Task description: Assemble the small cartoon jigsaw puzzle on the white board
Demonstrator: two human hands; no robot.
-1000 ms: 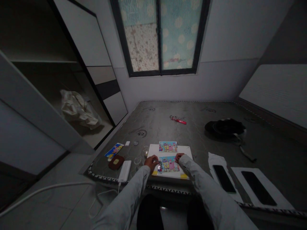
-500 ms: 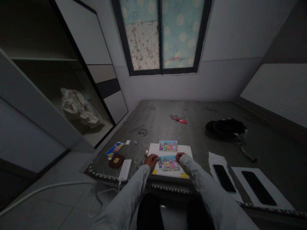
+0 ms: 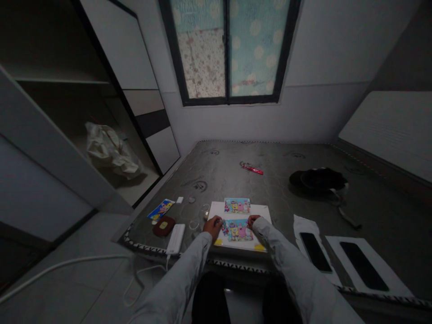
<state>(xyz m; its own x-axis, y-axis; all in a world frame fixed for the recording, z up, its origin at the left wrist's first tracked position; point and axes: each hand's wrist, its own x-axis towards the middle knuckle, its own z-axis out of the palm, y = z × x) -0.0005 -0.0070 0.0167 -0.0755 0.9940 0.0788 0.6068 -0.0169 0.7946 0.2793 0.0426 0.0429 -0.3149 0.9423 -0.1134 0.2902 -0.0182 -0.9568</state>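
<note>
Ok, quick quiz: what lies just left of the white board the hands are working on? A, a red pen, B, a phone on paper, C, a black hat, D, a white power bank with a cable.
D: the white power bank lies beside the left hand, left of the white board, its cable running off the mattress edge.

On the mattress point(image 3: 236, 180), a board point(image 3: 266, 210) lies at the near edge with two pictures on it, one point(image 3: 237, 205) behind the other point(image 3: 238, 230). A power bank point(image 3: 176, 239) lies left; two phones point(image 3: 315, 251) point(image 3: 363, 264) lie right.
</note>
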